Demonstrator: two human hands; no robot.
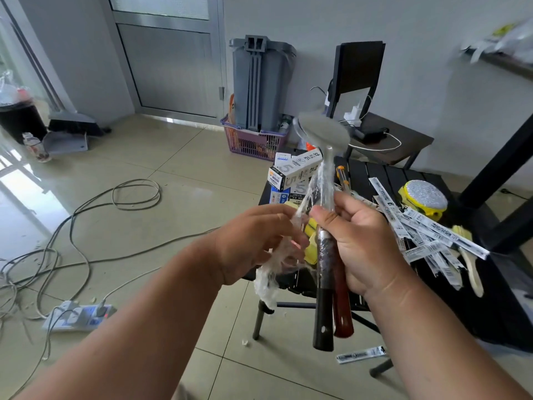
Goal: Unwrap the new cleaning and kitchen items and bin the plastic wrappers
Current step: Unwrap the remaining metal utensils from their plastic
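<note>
My right hand (363, 241) grips two long utensils upright: a metal spoon (323, 131) with a black handle (324, 321) and one with a reddish-brown handle (343, 313). Clear plastic wrap (317, 183) still clings to the spoon's neck. My left hand (253, 241) pinches a crumpled strip of that clear wrapper (271, 281), which hangs down below the fingers. Both hands are above the front edge of a small black folding table (383, 174).
On the table lie white boxes (294, 171), a yellow scrubber with a silver pad (424, 197), several wrapped pens (427, 235) and a brush (470, 264). A grey bin (259, 82) stands in a purple basket (253, 142) by the wall. Cables and a power strip (78, 316) lie on the tiled floor.
</note>
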